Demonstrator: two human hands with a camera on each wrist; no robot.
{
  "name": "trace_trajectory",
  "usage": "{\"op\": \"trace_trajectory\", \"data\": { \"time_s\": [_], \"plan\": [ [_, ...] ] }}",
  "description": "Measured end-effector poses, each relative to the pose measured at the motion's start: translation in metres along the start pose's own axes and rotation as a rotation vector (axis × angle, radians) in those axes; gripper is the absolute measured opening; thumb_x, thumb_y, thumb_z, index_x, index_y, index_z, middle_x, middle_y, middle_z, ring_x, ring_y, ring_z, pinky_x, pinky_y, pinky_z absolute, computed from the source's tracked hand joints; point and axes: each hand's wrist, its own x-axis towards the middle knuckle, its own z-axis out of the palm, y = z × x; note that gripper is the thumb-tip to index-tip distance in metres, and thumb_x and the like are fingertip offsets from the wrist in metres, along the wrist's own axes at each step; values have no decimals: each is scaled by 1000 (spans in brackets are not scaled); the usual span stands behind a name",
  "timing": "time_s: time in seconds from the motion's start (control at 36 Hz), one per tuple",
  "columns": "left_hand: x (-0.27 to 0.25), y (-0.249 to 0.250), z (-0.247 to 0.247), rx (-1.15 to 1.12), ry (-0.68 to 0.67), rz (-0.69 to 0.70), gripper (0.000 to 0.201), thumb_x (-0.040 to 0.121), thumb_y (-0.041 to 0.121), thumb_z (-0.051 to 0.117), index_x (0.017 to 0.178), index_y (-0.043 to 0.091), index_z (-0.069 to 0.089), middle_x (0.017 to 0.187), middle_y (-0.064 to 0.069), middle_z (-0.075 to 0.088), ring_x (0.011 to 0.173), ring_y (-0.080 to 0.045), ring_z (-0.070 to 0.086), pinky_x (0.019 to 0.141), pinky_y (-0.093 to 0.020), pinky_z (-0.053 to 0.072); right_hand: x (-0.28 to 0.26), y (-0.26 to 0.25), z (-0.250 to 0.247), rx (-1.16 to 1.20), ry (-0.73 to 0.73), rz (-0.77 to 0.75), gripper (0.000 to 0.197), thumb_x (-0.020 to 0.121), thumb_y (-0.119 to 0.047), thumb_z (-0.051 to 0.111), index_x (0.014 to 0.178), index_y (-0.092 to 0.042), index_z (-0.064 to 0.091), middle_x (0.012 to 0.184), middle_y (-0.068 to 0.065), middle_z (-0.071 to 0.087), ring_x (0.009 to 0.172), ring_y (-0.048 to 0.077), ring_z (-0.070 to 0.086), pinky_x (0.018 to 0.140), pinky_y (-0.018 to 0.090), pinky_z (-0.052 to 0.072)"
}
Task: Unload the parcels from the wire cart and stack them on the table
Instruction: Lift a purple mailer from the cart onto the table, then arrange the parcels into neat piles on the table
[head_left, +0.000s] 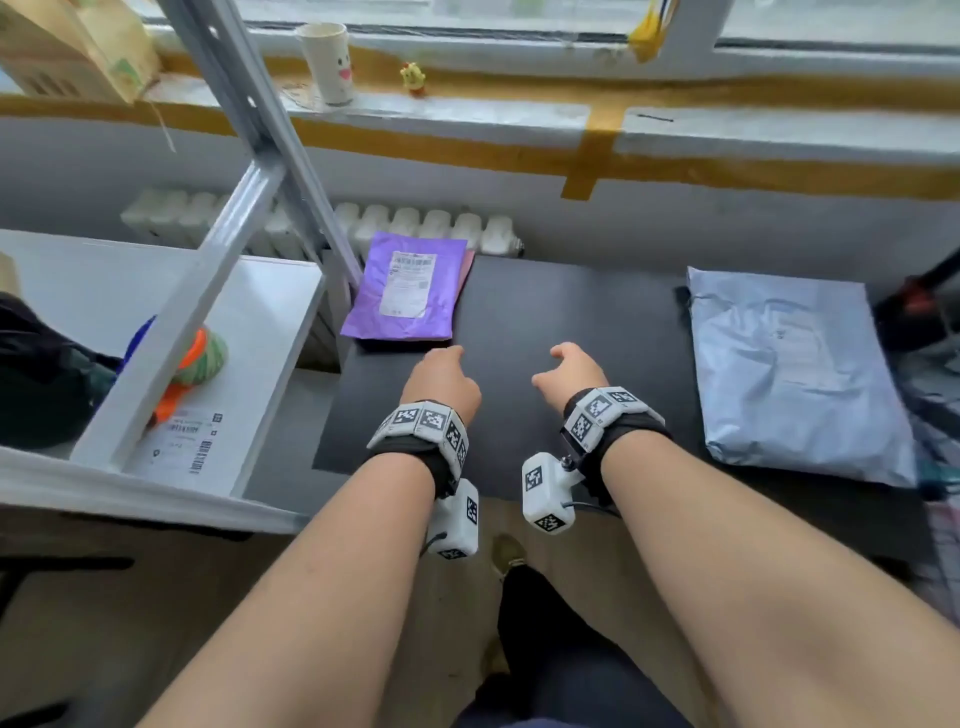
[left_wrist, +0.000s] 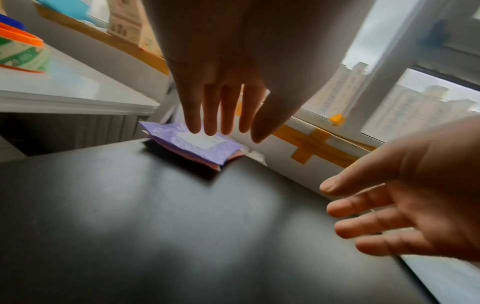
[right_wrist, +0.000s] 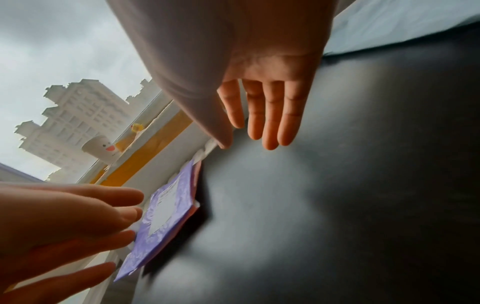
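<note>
A purple parcel (head_left: 410, 286) with a white label lies on a pink parcel (head_left: 466, 270) at the far left of the black table (head_left: 545, 322). A large grey-blue parcel (head_left: 795, 364) lies at the table's right end. My left hand (head_left: 441, 376) hovers just short of the purple parcel's near edge, fingers straight and empty. My right hand (head_left: 571, 371) hovers over the table's middle, fingers relaxed, holding nothing. The left wrist view shows the purple parcel (left_wrist: 197, 144) beyond my left fingers (left_wrist: 221, 115). The wire cart is out of view.
A white metal shelf (head_left: 249, 332) stands left of the table, with a tape roll (head_left: 202, 358) and a labelled flat parcel (head_left: 192, 436) on it. Its slanted post (head_left: 270, 140) rises by the purple parcel. A paper cup (head_left: 327, 62) and a small yellow figure (head_left: 413, 78) sit on the windowsill.
</note>
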Motion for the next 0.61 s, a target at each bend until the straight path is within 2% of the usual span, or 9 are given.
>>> {"op": "trace_trajectory", "data": {
  "time_s": [0.06, 0.17, 0.25, 0.33, 0.39, 0.5, 0.61],
  "plan": [
    [-18, 13, 14, 37, -45, 47, 52, 88, 9, 46, 140, 17, 45, 143, -6, 45, 129, -25, 46, 103, -34, 38, -16, 25, -11, -3, 33, 34, 53, 89, -13, 53, 140, -18, 43, 139, 8, 48, 120, 26, 53, 81, 25, 36],
    [-50, 49, 42, 101, -121, 147, 51, 89, 10, 45, 140, 17, 43, 142, -7, 45, 127, -26, 47, 100, -36, 40, -42, 75, -43, -1, 99, 105, 48, 89, -15, 55, 137, -18, 47, 136, 7, 51, 121, 26, 52, 92, 28, 40],
    [-75, 81, 67, 138, -173, 233, 53, 91, 11, 44, 143, 19, 39, 143, -6, 42, 129, -25, 44, 99, -37, 40, -58, 114, -71, 8, 145, 181, 44, 88, -14, 55, 132, -18, 51, 134, 6, 54, 122, 26, 52, 96, 28, 40],
    [-100, 117, 93, 180, -226, 335, 53, 92, 12, 42, 144, 20, 35, 146, -4, 38, 131, -23, 39, 100, -37, 39, -76, 153, -100, -6, 192, 229, 31, 87, -14, 56, 118, -13, 58, 125, 11, 59, 119, 31, 55, 95, 31, 42],
    [-115, 142, 109, 199, -263, 393, 52, 92, 12, 42, 144, 19, 36, 147, -3, 37, 132, -23, 38, 101, -37, 39, -85, 182, -119, -32, 212, 280, 24, 89, -18, 57, 112, -15, 59, 125, 13, 59, 118, 32, 55, 95, 33, 43],
    [-141, 194, 143, 234, -298, 487, 47, 90, 10, 44, 136, 18, 44, 141, -5, 43, 127, -25, 43, 98, -37, 41, -98, 244, -157, -5, 249, 376, 41, 89, -18, 54, 130, -18, 54, 136, 9, 53, 122, 29, 52, 97, 33, 44],
    [-163, 247, 187, 265, -346, 550, 48, 91, 12, 45, 139, 17, 42, 142, -5, 42, 129, -25, 42, 100, -36, 40, -110, 306, -198, 19, 280, 450, 37, 88, -18, 56, 125, -15, 58, 132, 12, 55, 120, 31, 53, 97, 32, 43]
  ]
}}
